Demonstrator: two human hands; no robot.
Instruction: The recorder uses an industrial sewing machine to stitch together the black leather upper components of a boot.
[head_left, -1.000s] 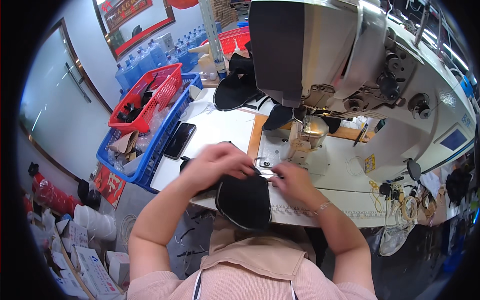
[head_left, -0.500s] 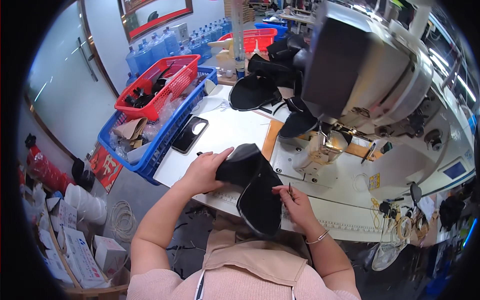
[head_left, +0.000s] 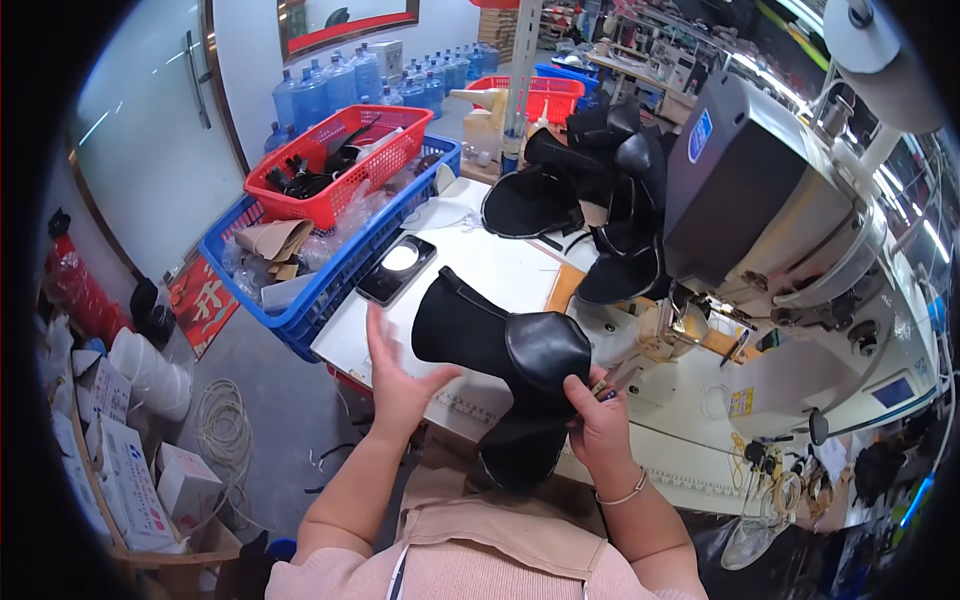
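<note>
White table: 1 blk piece, matte w/ 1 glossy rounded panel, overhangs near edge. R hand pinches it + 1 slim tool; L hand spread, thumb nr piece. 1 phone by left edge.

Even, fairly bright light fills the middle of the frame, with white tube lights glowing at the upper right and the lower right falling dim. Glare whitens part of the phone screen, and a soft sheen lies on the black piece. The left hand's fingers are motion-blurred; fisheye curvature bends edges toward a black rim.
</note>
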